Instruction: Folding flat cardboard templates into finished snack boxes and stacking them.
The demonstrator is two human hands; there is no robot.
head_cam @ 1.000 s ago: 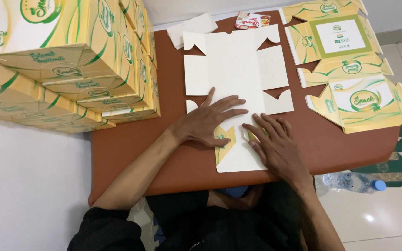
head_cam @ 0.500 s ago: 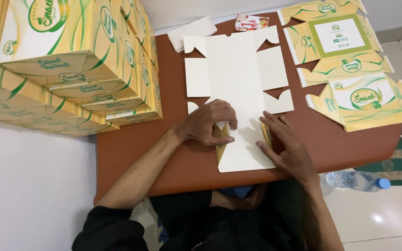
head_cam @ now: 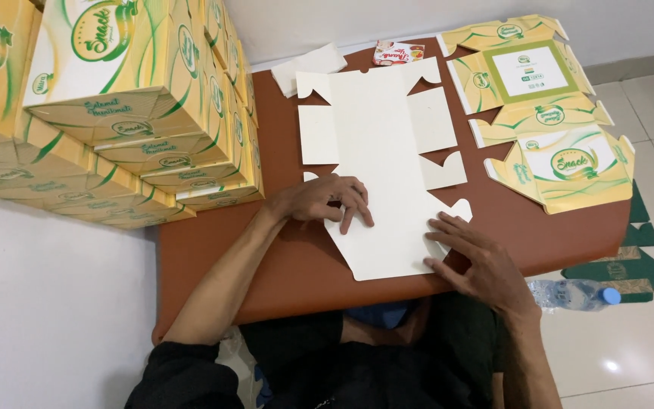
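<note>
2 bare hands at work on 1 flat white carton blank (head_cam: pixel 384 163), unfolded, plain side up, lying lengthwise along the middle of a brown table (head_cam: pixel 281 265). Near end of blank overhanging slightly toward the table's front edge.

Left hand (head_cam: pixel 327 201): palm down, fingers loosely curled, fingertips pressed on the blank's left margin near the lower side flap. Nothing gripped; contact by pressure only.

Right hand (head_cam: pixel 474 257): palm down, fingers spread wide, resting on the blank's lower right corner at the table's front edge. Nothing enclosed; thumb and fingertips touching the card.

Stack of assembled yellow-and-green boxes (head_cam: pixel 126 113): left of the blank, on the table's left side, piled several high and tilted, well apart from both hands.

2 printed flat blanks (head_cam: pixel 543 113): right of the white blank, printed side up, one partly over the other, on the table's right side and reaching past its edge.

Small red-and-white packet (head_cam: pixel 397 52): at the table's far edge, just beyond the blank's far end.

White paper piece (head_cam: pixel 308 68): far left of the blank's top corner, on the table.

Plastic water bottle with blue cap (head_cam: pixel 573 294): on the floor, lying on its side, just right of the right forearm. Green card pieces (head_cam: pixel 622 261) beside it on the floor.
</note>
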